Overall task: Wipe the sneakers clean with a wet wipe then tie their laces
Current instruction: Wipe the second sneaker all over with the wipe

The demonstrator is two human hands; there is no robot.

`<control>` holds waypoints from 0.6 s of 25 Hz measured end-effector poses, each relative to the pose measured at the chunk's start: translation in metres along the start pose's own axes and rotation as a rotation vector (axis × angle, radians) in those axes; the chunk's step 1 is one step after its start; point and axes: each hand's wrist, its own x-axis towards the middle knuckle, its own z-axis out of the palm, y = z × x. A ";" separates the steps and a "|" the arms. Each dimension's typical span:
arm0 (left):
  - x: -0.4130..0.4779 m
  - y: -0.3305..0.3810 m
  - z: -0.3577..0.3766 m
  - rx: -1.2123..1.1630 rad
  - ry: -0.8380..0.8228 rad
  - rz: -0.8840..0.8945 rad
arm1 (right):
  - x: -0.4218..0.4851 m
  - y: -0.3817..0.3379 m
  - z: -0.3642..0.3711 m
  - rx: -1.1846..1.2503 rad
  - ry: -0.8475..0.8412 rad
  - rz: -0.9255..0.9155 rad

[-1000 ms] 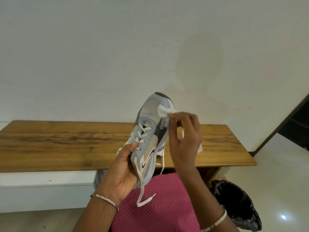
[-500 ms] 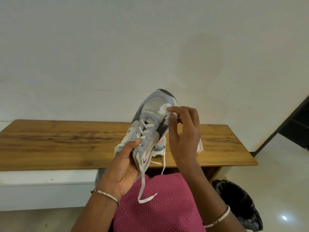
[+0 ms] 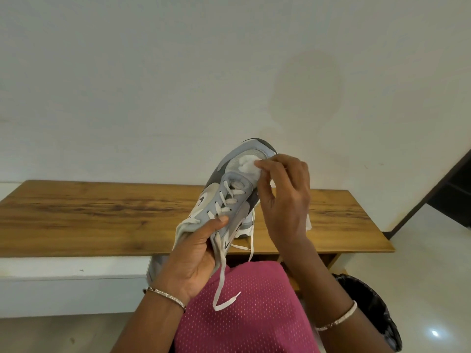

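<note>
Since a second ago your wet wipe (image 3: 248, 164) slid onto the toe. Wooden worktop (image 3: 102, 215) against white wall; sneaker (image 3: 229, 200), toe up-away, gripped by your left hand (image 3: 196, 253); right hand (image 3: 283, 200) pinches the wipe.

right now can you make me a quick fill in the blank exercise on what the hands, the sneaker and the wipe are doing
1. The left hand grips the sneaker at its ____ end.
2. The right hand presses the white wet wipe onto the sneaker's ____.
3. The loose lace hangs down untied over the pink ____.
4. Behind the sneaker stands a ____ table.

Missing words: heel; toe; garment; wooden
</note>
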 end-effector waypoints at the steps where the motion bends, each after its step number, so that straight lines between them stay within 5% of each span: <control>1: -0.001 0.001 0.000 -0.009 0.001 0.000 | -0.003 0.001 0.000 -0.006 -0.003 -0.010; 7: -0.005 0.003 0.003 -0.121 -0.063 -0.046 | -0.051 -0.007 -0.003 0.025 -0.144 -0.076; 15: -0.008 -0.008 0.006 0.263 0.041 0.105 | 0.015 0.011 -0.004 -0.051 0.069 0.039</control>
